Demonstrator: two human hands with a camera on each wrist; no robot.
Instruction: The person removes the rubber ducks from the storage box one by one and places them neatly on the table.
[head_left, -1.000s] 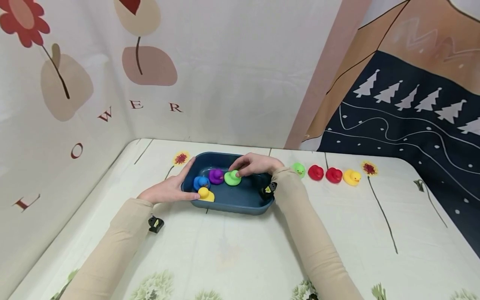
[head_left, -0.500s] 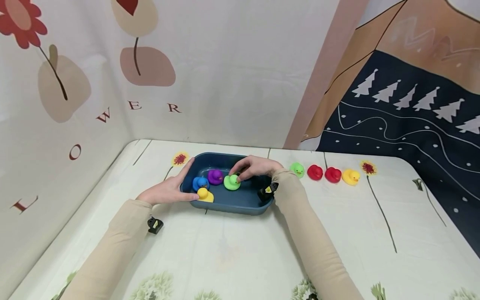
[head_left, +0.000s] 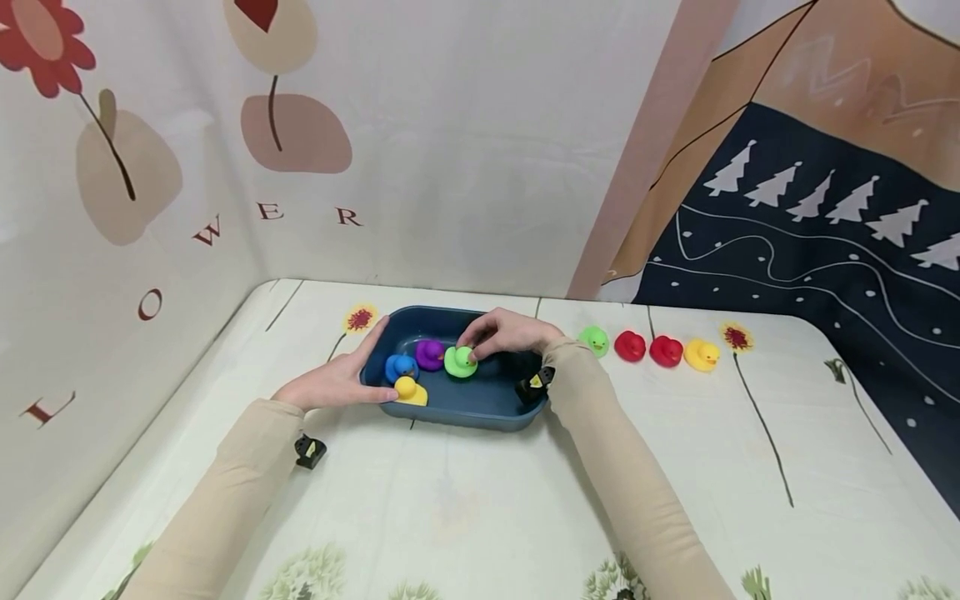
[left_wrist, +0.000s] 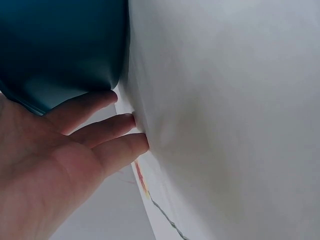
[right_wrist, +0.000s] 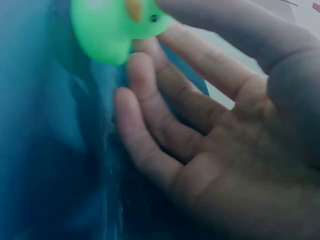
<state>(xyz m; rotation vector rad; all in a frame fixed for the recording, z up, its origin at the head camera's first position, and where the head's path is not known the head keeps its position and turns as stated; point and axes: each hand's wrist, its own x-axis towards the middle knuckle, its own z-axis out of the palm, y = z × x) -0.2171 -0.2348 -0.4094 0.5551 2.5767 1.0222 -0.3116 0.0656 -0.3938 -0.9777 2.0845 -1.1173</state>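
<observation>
A dark blue basin (head_left: 450, 421) stands on the table, and my left hand (head_left: 337, 379) rests against its left end. That hand's thumb lies at the front rim and its index finger at the back corner. In the left wrist view, the other fingers (left_wrist: 122, 147) stretch out beside the basin's outer wall. Inside, my right hand (head_left: 513, 331) pinches the head of a green rubber duck (head_left: 459, 363) between thumb and fingers. A purple duck (head_left: 429, 355) is just left of it, then a blue duck (head_left: 401, 367). The yellow duck (head_left: 409, 390) sits by my left thumb.
To the basin's right, a row of ducks lies on the table: another green duck (head_left: 594, 340), two red ducks (head_left: 630, 346) and a yellow duck (head_left: 702, 355). A patterned cloth wall (head_left: 450, 208) rises behind the table.
The green duck in my right hand has shifted slightly left towards the purple duck, and its face has turned more to the front. My left hand keeps its place on the basin.
</observation>
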